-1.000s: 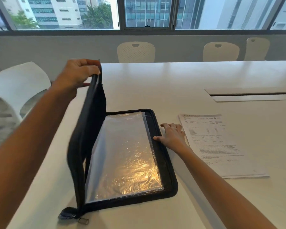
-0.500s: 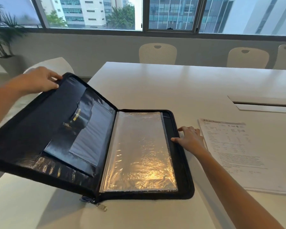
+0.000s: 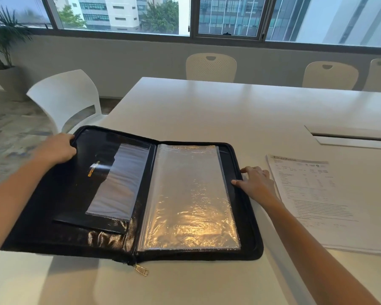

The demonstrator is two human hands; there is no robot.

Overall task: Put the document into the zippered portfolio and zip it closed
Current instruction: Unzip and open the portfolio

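A black zippered portfolio [image 3: 70, 203] lies spread open at the table's left edge, its left cover reaching past the edge. Clear plastic sleeves [image 3: 189, 194] fill its right half, and a dark pocket with a clear window sits on the left half. A gold zipper pull [image 3: 142, 270] hangs at the near spine. My left hand [image 3: 57, 148] grips the far left corner of the cover. My right hand [image 3: 256, 182] rests fingers-down on the portfolio's right rim. The printed document [image 3: 317, 201] lies flat on the table just right of that hand.
The white table [image 3: 207, 111] has a cable slot [image 3: 350, 137] at the right. A white chair [image 3: 68, 100] stands beside the table's left edge, three cream chairs line the far side, and a potted plant [image 3: 0, 40] stands at far left.
My left hand has swung the cover from upright down to the left until the portfolio lies nearly flat. My right hand has stayed on the right rim. The document has not moved.
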